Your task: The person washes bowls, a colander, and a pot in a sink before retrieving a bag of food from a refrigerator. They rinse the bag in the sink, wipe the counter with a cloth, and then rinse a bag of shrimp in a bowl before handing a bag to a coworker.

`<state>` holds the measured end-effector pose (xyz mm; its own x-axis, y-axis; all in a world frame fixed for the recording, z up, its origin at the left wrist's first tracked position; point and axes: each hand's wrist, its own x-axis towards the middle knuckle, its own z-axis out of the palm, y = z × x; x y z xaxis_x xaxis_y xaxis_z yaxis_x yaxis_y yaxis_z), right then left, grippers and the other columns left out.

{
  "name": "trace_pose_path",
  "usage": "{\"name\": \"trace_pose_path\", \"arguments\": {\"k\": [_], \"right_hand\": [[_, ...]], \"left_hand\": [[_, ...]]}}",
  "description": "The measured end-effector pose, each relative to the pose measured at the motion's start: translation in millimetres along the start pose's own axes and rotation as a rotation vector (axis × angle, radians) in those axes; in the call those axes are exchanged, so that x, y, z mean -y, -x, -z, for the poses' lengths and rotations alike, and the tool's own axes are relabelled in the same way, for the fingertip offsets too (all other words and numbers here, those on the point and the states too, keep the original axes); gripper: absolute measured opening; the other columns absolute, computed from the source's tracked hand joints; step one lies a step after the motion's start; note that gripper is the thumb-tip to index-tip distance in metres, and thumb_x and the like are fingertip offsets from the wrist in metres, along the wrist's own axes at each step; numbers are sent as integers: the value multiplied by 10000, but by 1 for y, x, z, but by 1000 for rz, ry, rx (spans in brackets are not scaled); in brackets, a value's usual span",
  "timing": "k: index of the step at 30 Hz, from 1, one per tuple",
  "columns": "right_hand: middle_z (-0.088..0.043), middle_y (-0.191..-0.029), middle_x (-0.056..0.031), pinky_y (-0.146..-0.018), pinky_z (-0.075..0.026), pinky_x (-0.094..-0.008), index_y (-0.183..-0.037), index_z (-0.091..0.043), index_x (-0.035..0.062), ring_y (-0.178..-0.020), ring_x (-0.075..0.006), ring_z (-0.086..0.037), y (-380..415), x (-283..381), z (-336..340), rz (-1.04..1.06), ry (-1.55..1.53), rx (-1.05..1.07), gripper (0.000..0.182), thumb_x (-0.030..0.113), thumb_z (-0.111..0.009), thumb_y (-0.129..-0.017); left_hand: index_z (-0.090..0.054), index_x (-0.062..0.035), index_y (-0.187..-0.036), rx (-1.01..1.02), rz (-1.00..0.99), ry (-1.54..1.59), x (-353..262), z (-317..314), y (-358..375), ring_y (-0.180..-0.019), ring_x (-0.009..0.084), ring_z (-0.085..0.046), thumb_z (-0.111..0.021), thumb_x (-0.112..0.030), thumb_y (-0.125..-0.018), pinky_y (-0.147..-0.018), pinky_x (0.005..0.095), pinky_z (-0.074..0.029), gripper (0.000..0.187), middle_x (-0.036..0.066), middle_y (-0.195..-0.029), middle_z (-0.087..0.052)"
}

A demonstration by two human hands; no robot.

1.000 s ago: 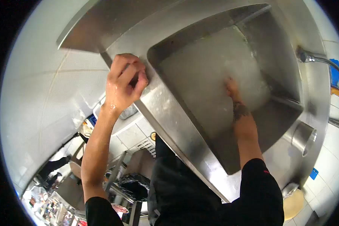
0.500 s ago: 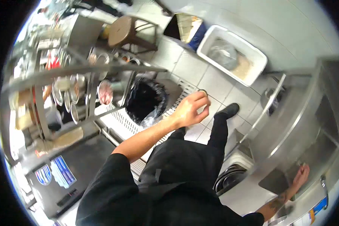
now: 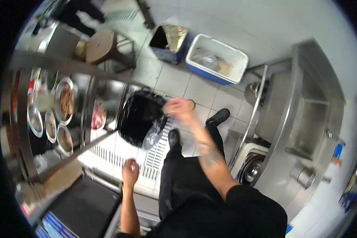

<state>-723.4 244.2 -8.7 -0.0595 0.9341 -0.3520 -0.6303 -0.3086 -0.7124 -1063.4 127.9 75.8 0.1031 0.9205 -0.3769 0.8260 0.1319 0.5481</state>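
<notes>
My left hand [image 3: 130, 171] is low at the centre left, over the white slotted floor grating [image 3: 156, 158]. Its fingers are curled in, and what they may hold is too small to tell. My right hand [image 3: 179, 109] reaches forward near the right rim of a bin lined with a black bag [image 3: 135, 137]. Motion smears its fingers, and a pinkish patch shows there, which I cannot identify. Clear plastic [image 3: 151, 137] hangs over the bin's near edge. A small round thing [image 3: 191, 104] shows on the floor just beyond my right hand.
Metal shelving with bowls of food [image 3: 66, 101] stands at left, beside a dark counter [image 3: 83, 204]. A brown stool [image 3: 101, 47], a blue bin [image 3: 168, 49] and a white-and-blue tub [image 3: 217, 59] are ahead. A steel sink [image 3: 311, 119] runs along the right.
My left hand has drawn back and to the left from over the floor tiles. My right hand has left the sink side and swung across toward the black-lined bin. The view has turned.
</notes>
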Motion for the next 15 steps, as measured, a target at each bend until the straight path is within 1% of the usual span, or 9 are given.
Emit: {"name": "trace_pose_path", "arguments": {"k": [1, 2, 4, 7, 8, 9, 12, 13, 15], "right_hand": [[-628, -906, -107, -728, -529, -355, -900, -640, 66, -788, -254, -629, -39, -56, -18, -136, 302, -63, 173, 76, -685, -733], [-630, -884, -148, -744, -514, -381, -897, -656, 61, -794, -288, -636, -56, -90, -32, 183, 892, -40, 225, 126, -718, -690], [-643, -908, -169, -787, -492, -359, -1000, -646, 26, -894, -274, -631, -72, -111, -41, 402, 1028, -148, 353, 174, -725, -689], [-638, -956, -163, -800, -491, -351, -1063, -620, 4, -923, -276, -622, -26, 26, -26, 167, 610, -276, 413, 188, -730, -710], [-638, -942, -99, -741, -505, -315, -1068, -609, 13, -890, -196, -618, -14, 42, 12, 449, 516, -401, 353, 148, -711, -758], [-630, -902, -26, -698, -480, -236, -1001, -627, 39, -797, -81, -558, 19, 93, 47, 415, 257, -426, 177, 142, -645, -859], [-625, -859, -9, -762, -466, -268, -893, -628, 40, -805, -94, -565, 120, 247, 190, 718, 852, -975, 76, 102, -624, -849], [-626, -829, -12, -727, -463, -265, -887, -628, 37, -791, -95, -568, 158, 295, 230, 627, 968, -1234, 70, 83, -596, -844], [-645, -799, -74, -666, -457, -288, -884, -635, 32, -724, -144, -585, 219, 361, 338, 745, 1020, -1502, 131, 135, -573, -832]], "left_hand": [[-606, 6, -891, 43, 84, -3, 6, 2, 5, -716, 259, -598, -547, -68, -796, -613, 336, -462, 135, 148, -793, -604], [-608, 3, -893, -13, -46, 2, 16, -1, 9, -700, 244, -600, -550, -54, -796, -591, 320, -464, 127, 138, -791, -606], [-611, 3, -924, 18, 31, -28, 16, 1, 13, -701, 242, -614, -553, -60, -816, -594, 315, -485, 138, 129, -809, -626], [-608, 4, -916, 11, 67, -31, 7, -6, 11, -700, 245, -623, -537, -47, -825, -611, 326, -498, 126, 148, -809, -629], [-607, 4, -915, 44, 56, -17, 2, -12, 7, -698, 245, -621, -538, -52, -825, -614, 329, -496, 127, 148, -804, -629], [-607, 5, -914, 84, 35, -2, -4, -18, -1, -695, 246, -620, -540, -57, -825, -617, 332, -493, 128, 148, -799, -629], [-609, -4, -938, 215, -18, -10, -33, -45, -33, -694, 206, -603, -548, -83, -824, -608, 299, -477, 151, 118, -786, -628], [-609, -7, -941, 234, -18, -29, -48, -56, -45, -697, 193, -598, -549, -84, -825, -607, 295, -477, 152, 110, -789, -628], [-608, -9, -938, 323, -53, -63, -73, -76, -74, -697, 181, -590, -554, -76, -822, -606, 292, -477, 145, 102, -803, -630]]}}
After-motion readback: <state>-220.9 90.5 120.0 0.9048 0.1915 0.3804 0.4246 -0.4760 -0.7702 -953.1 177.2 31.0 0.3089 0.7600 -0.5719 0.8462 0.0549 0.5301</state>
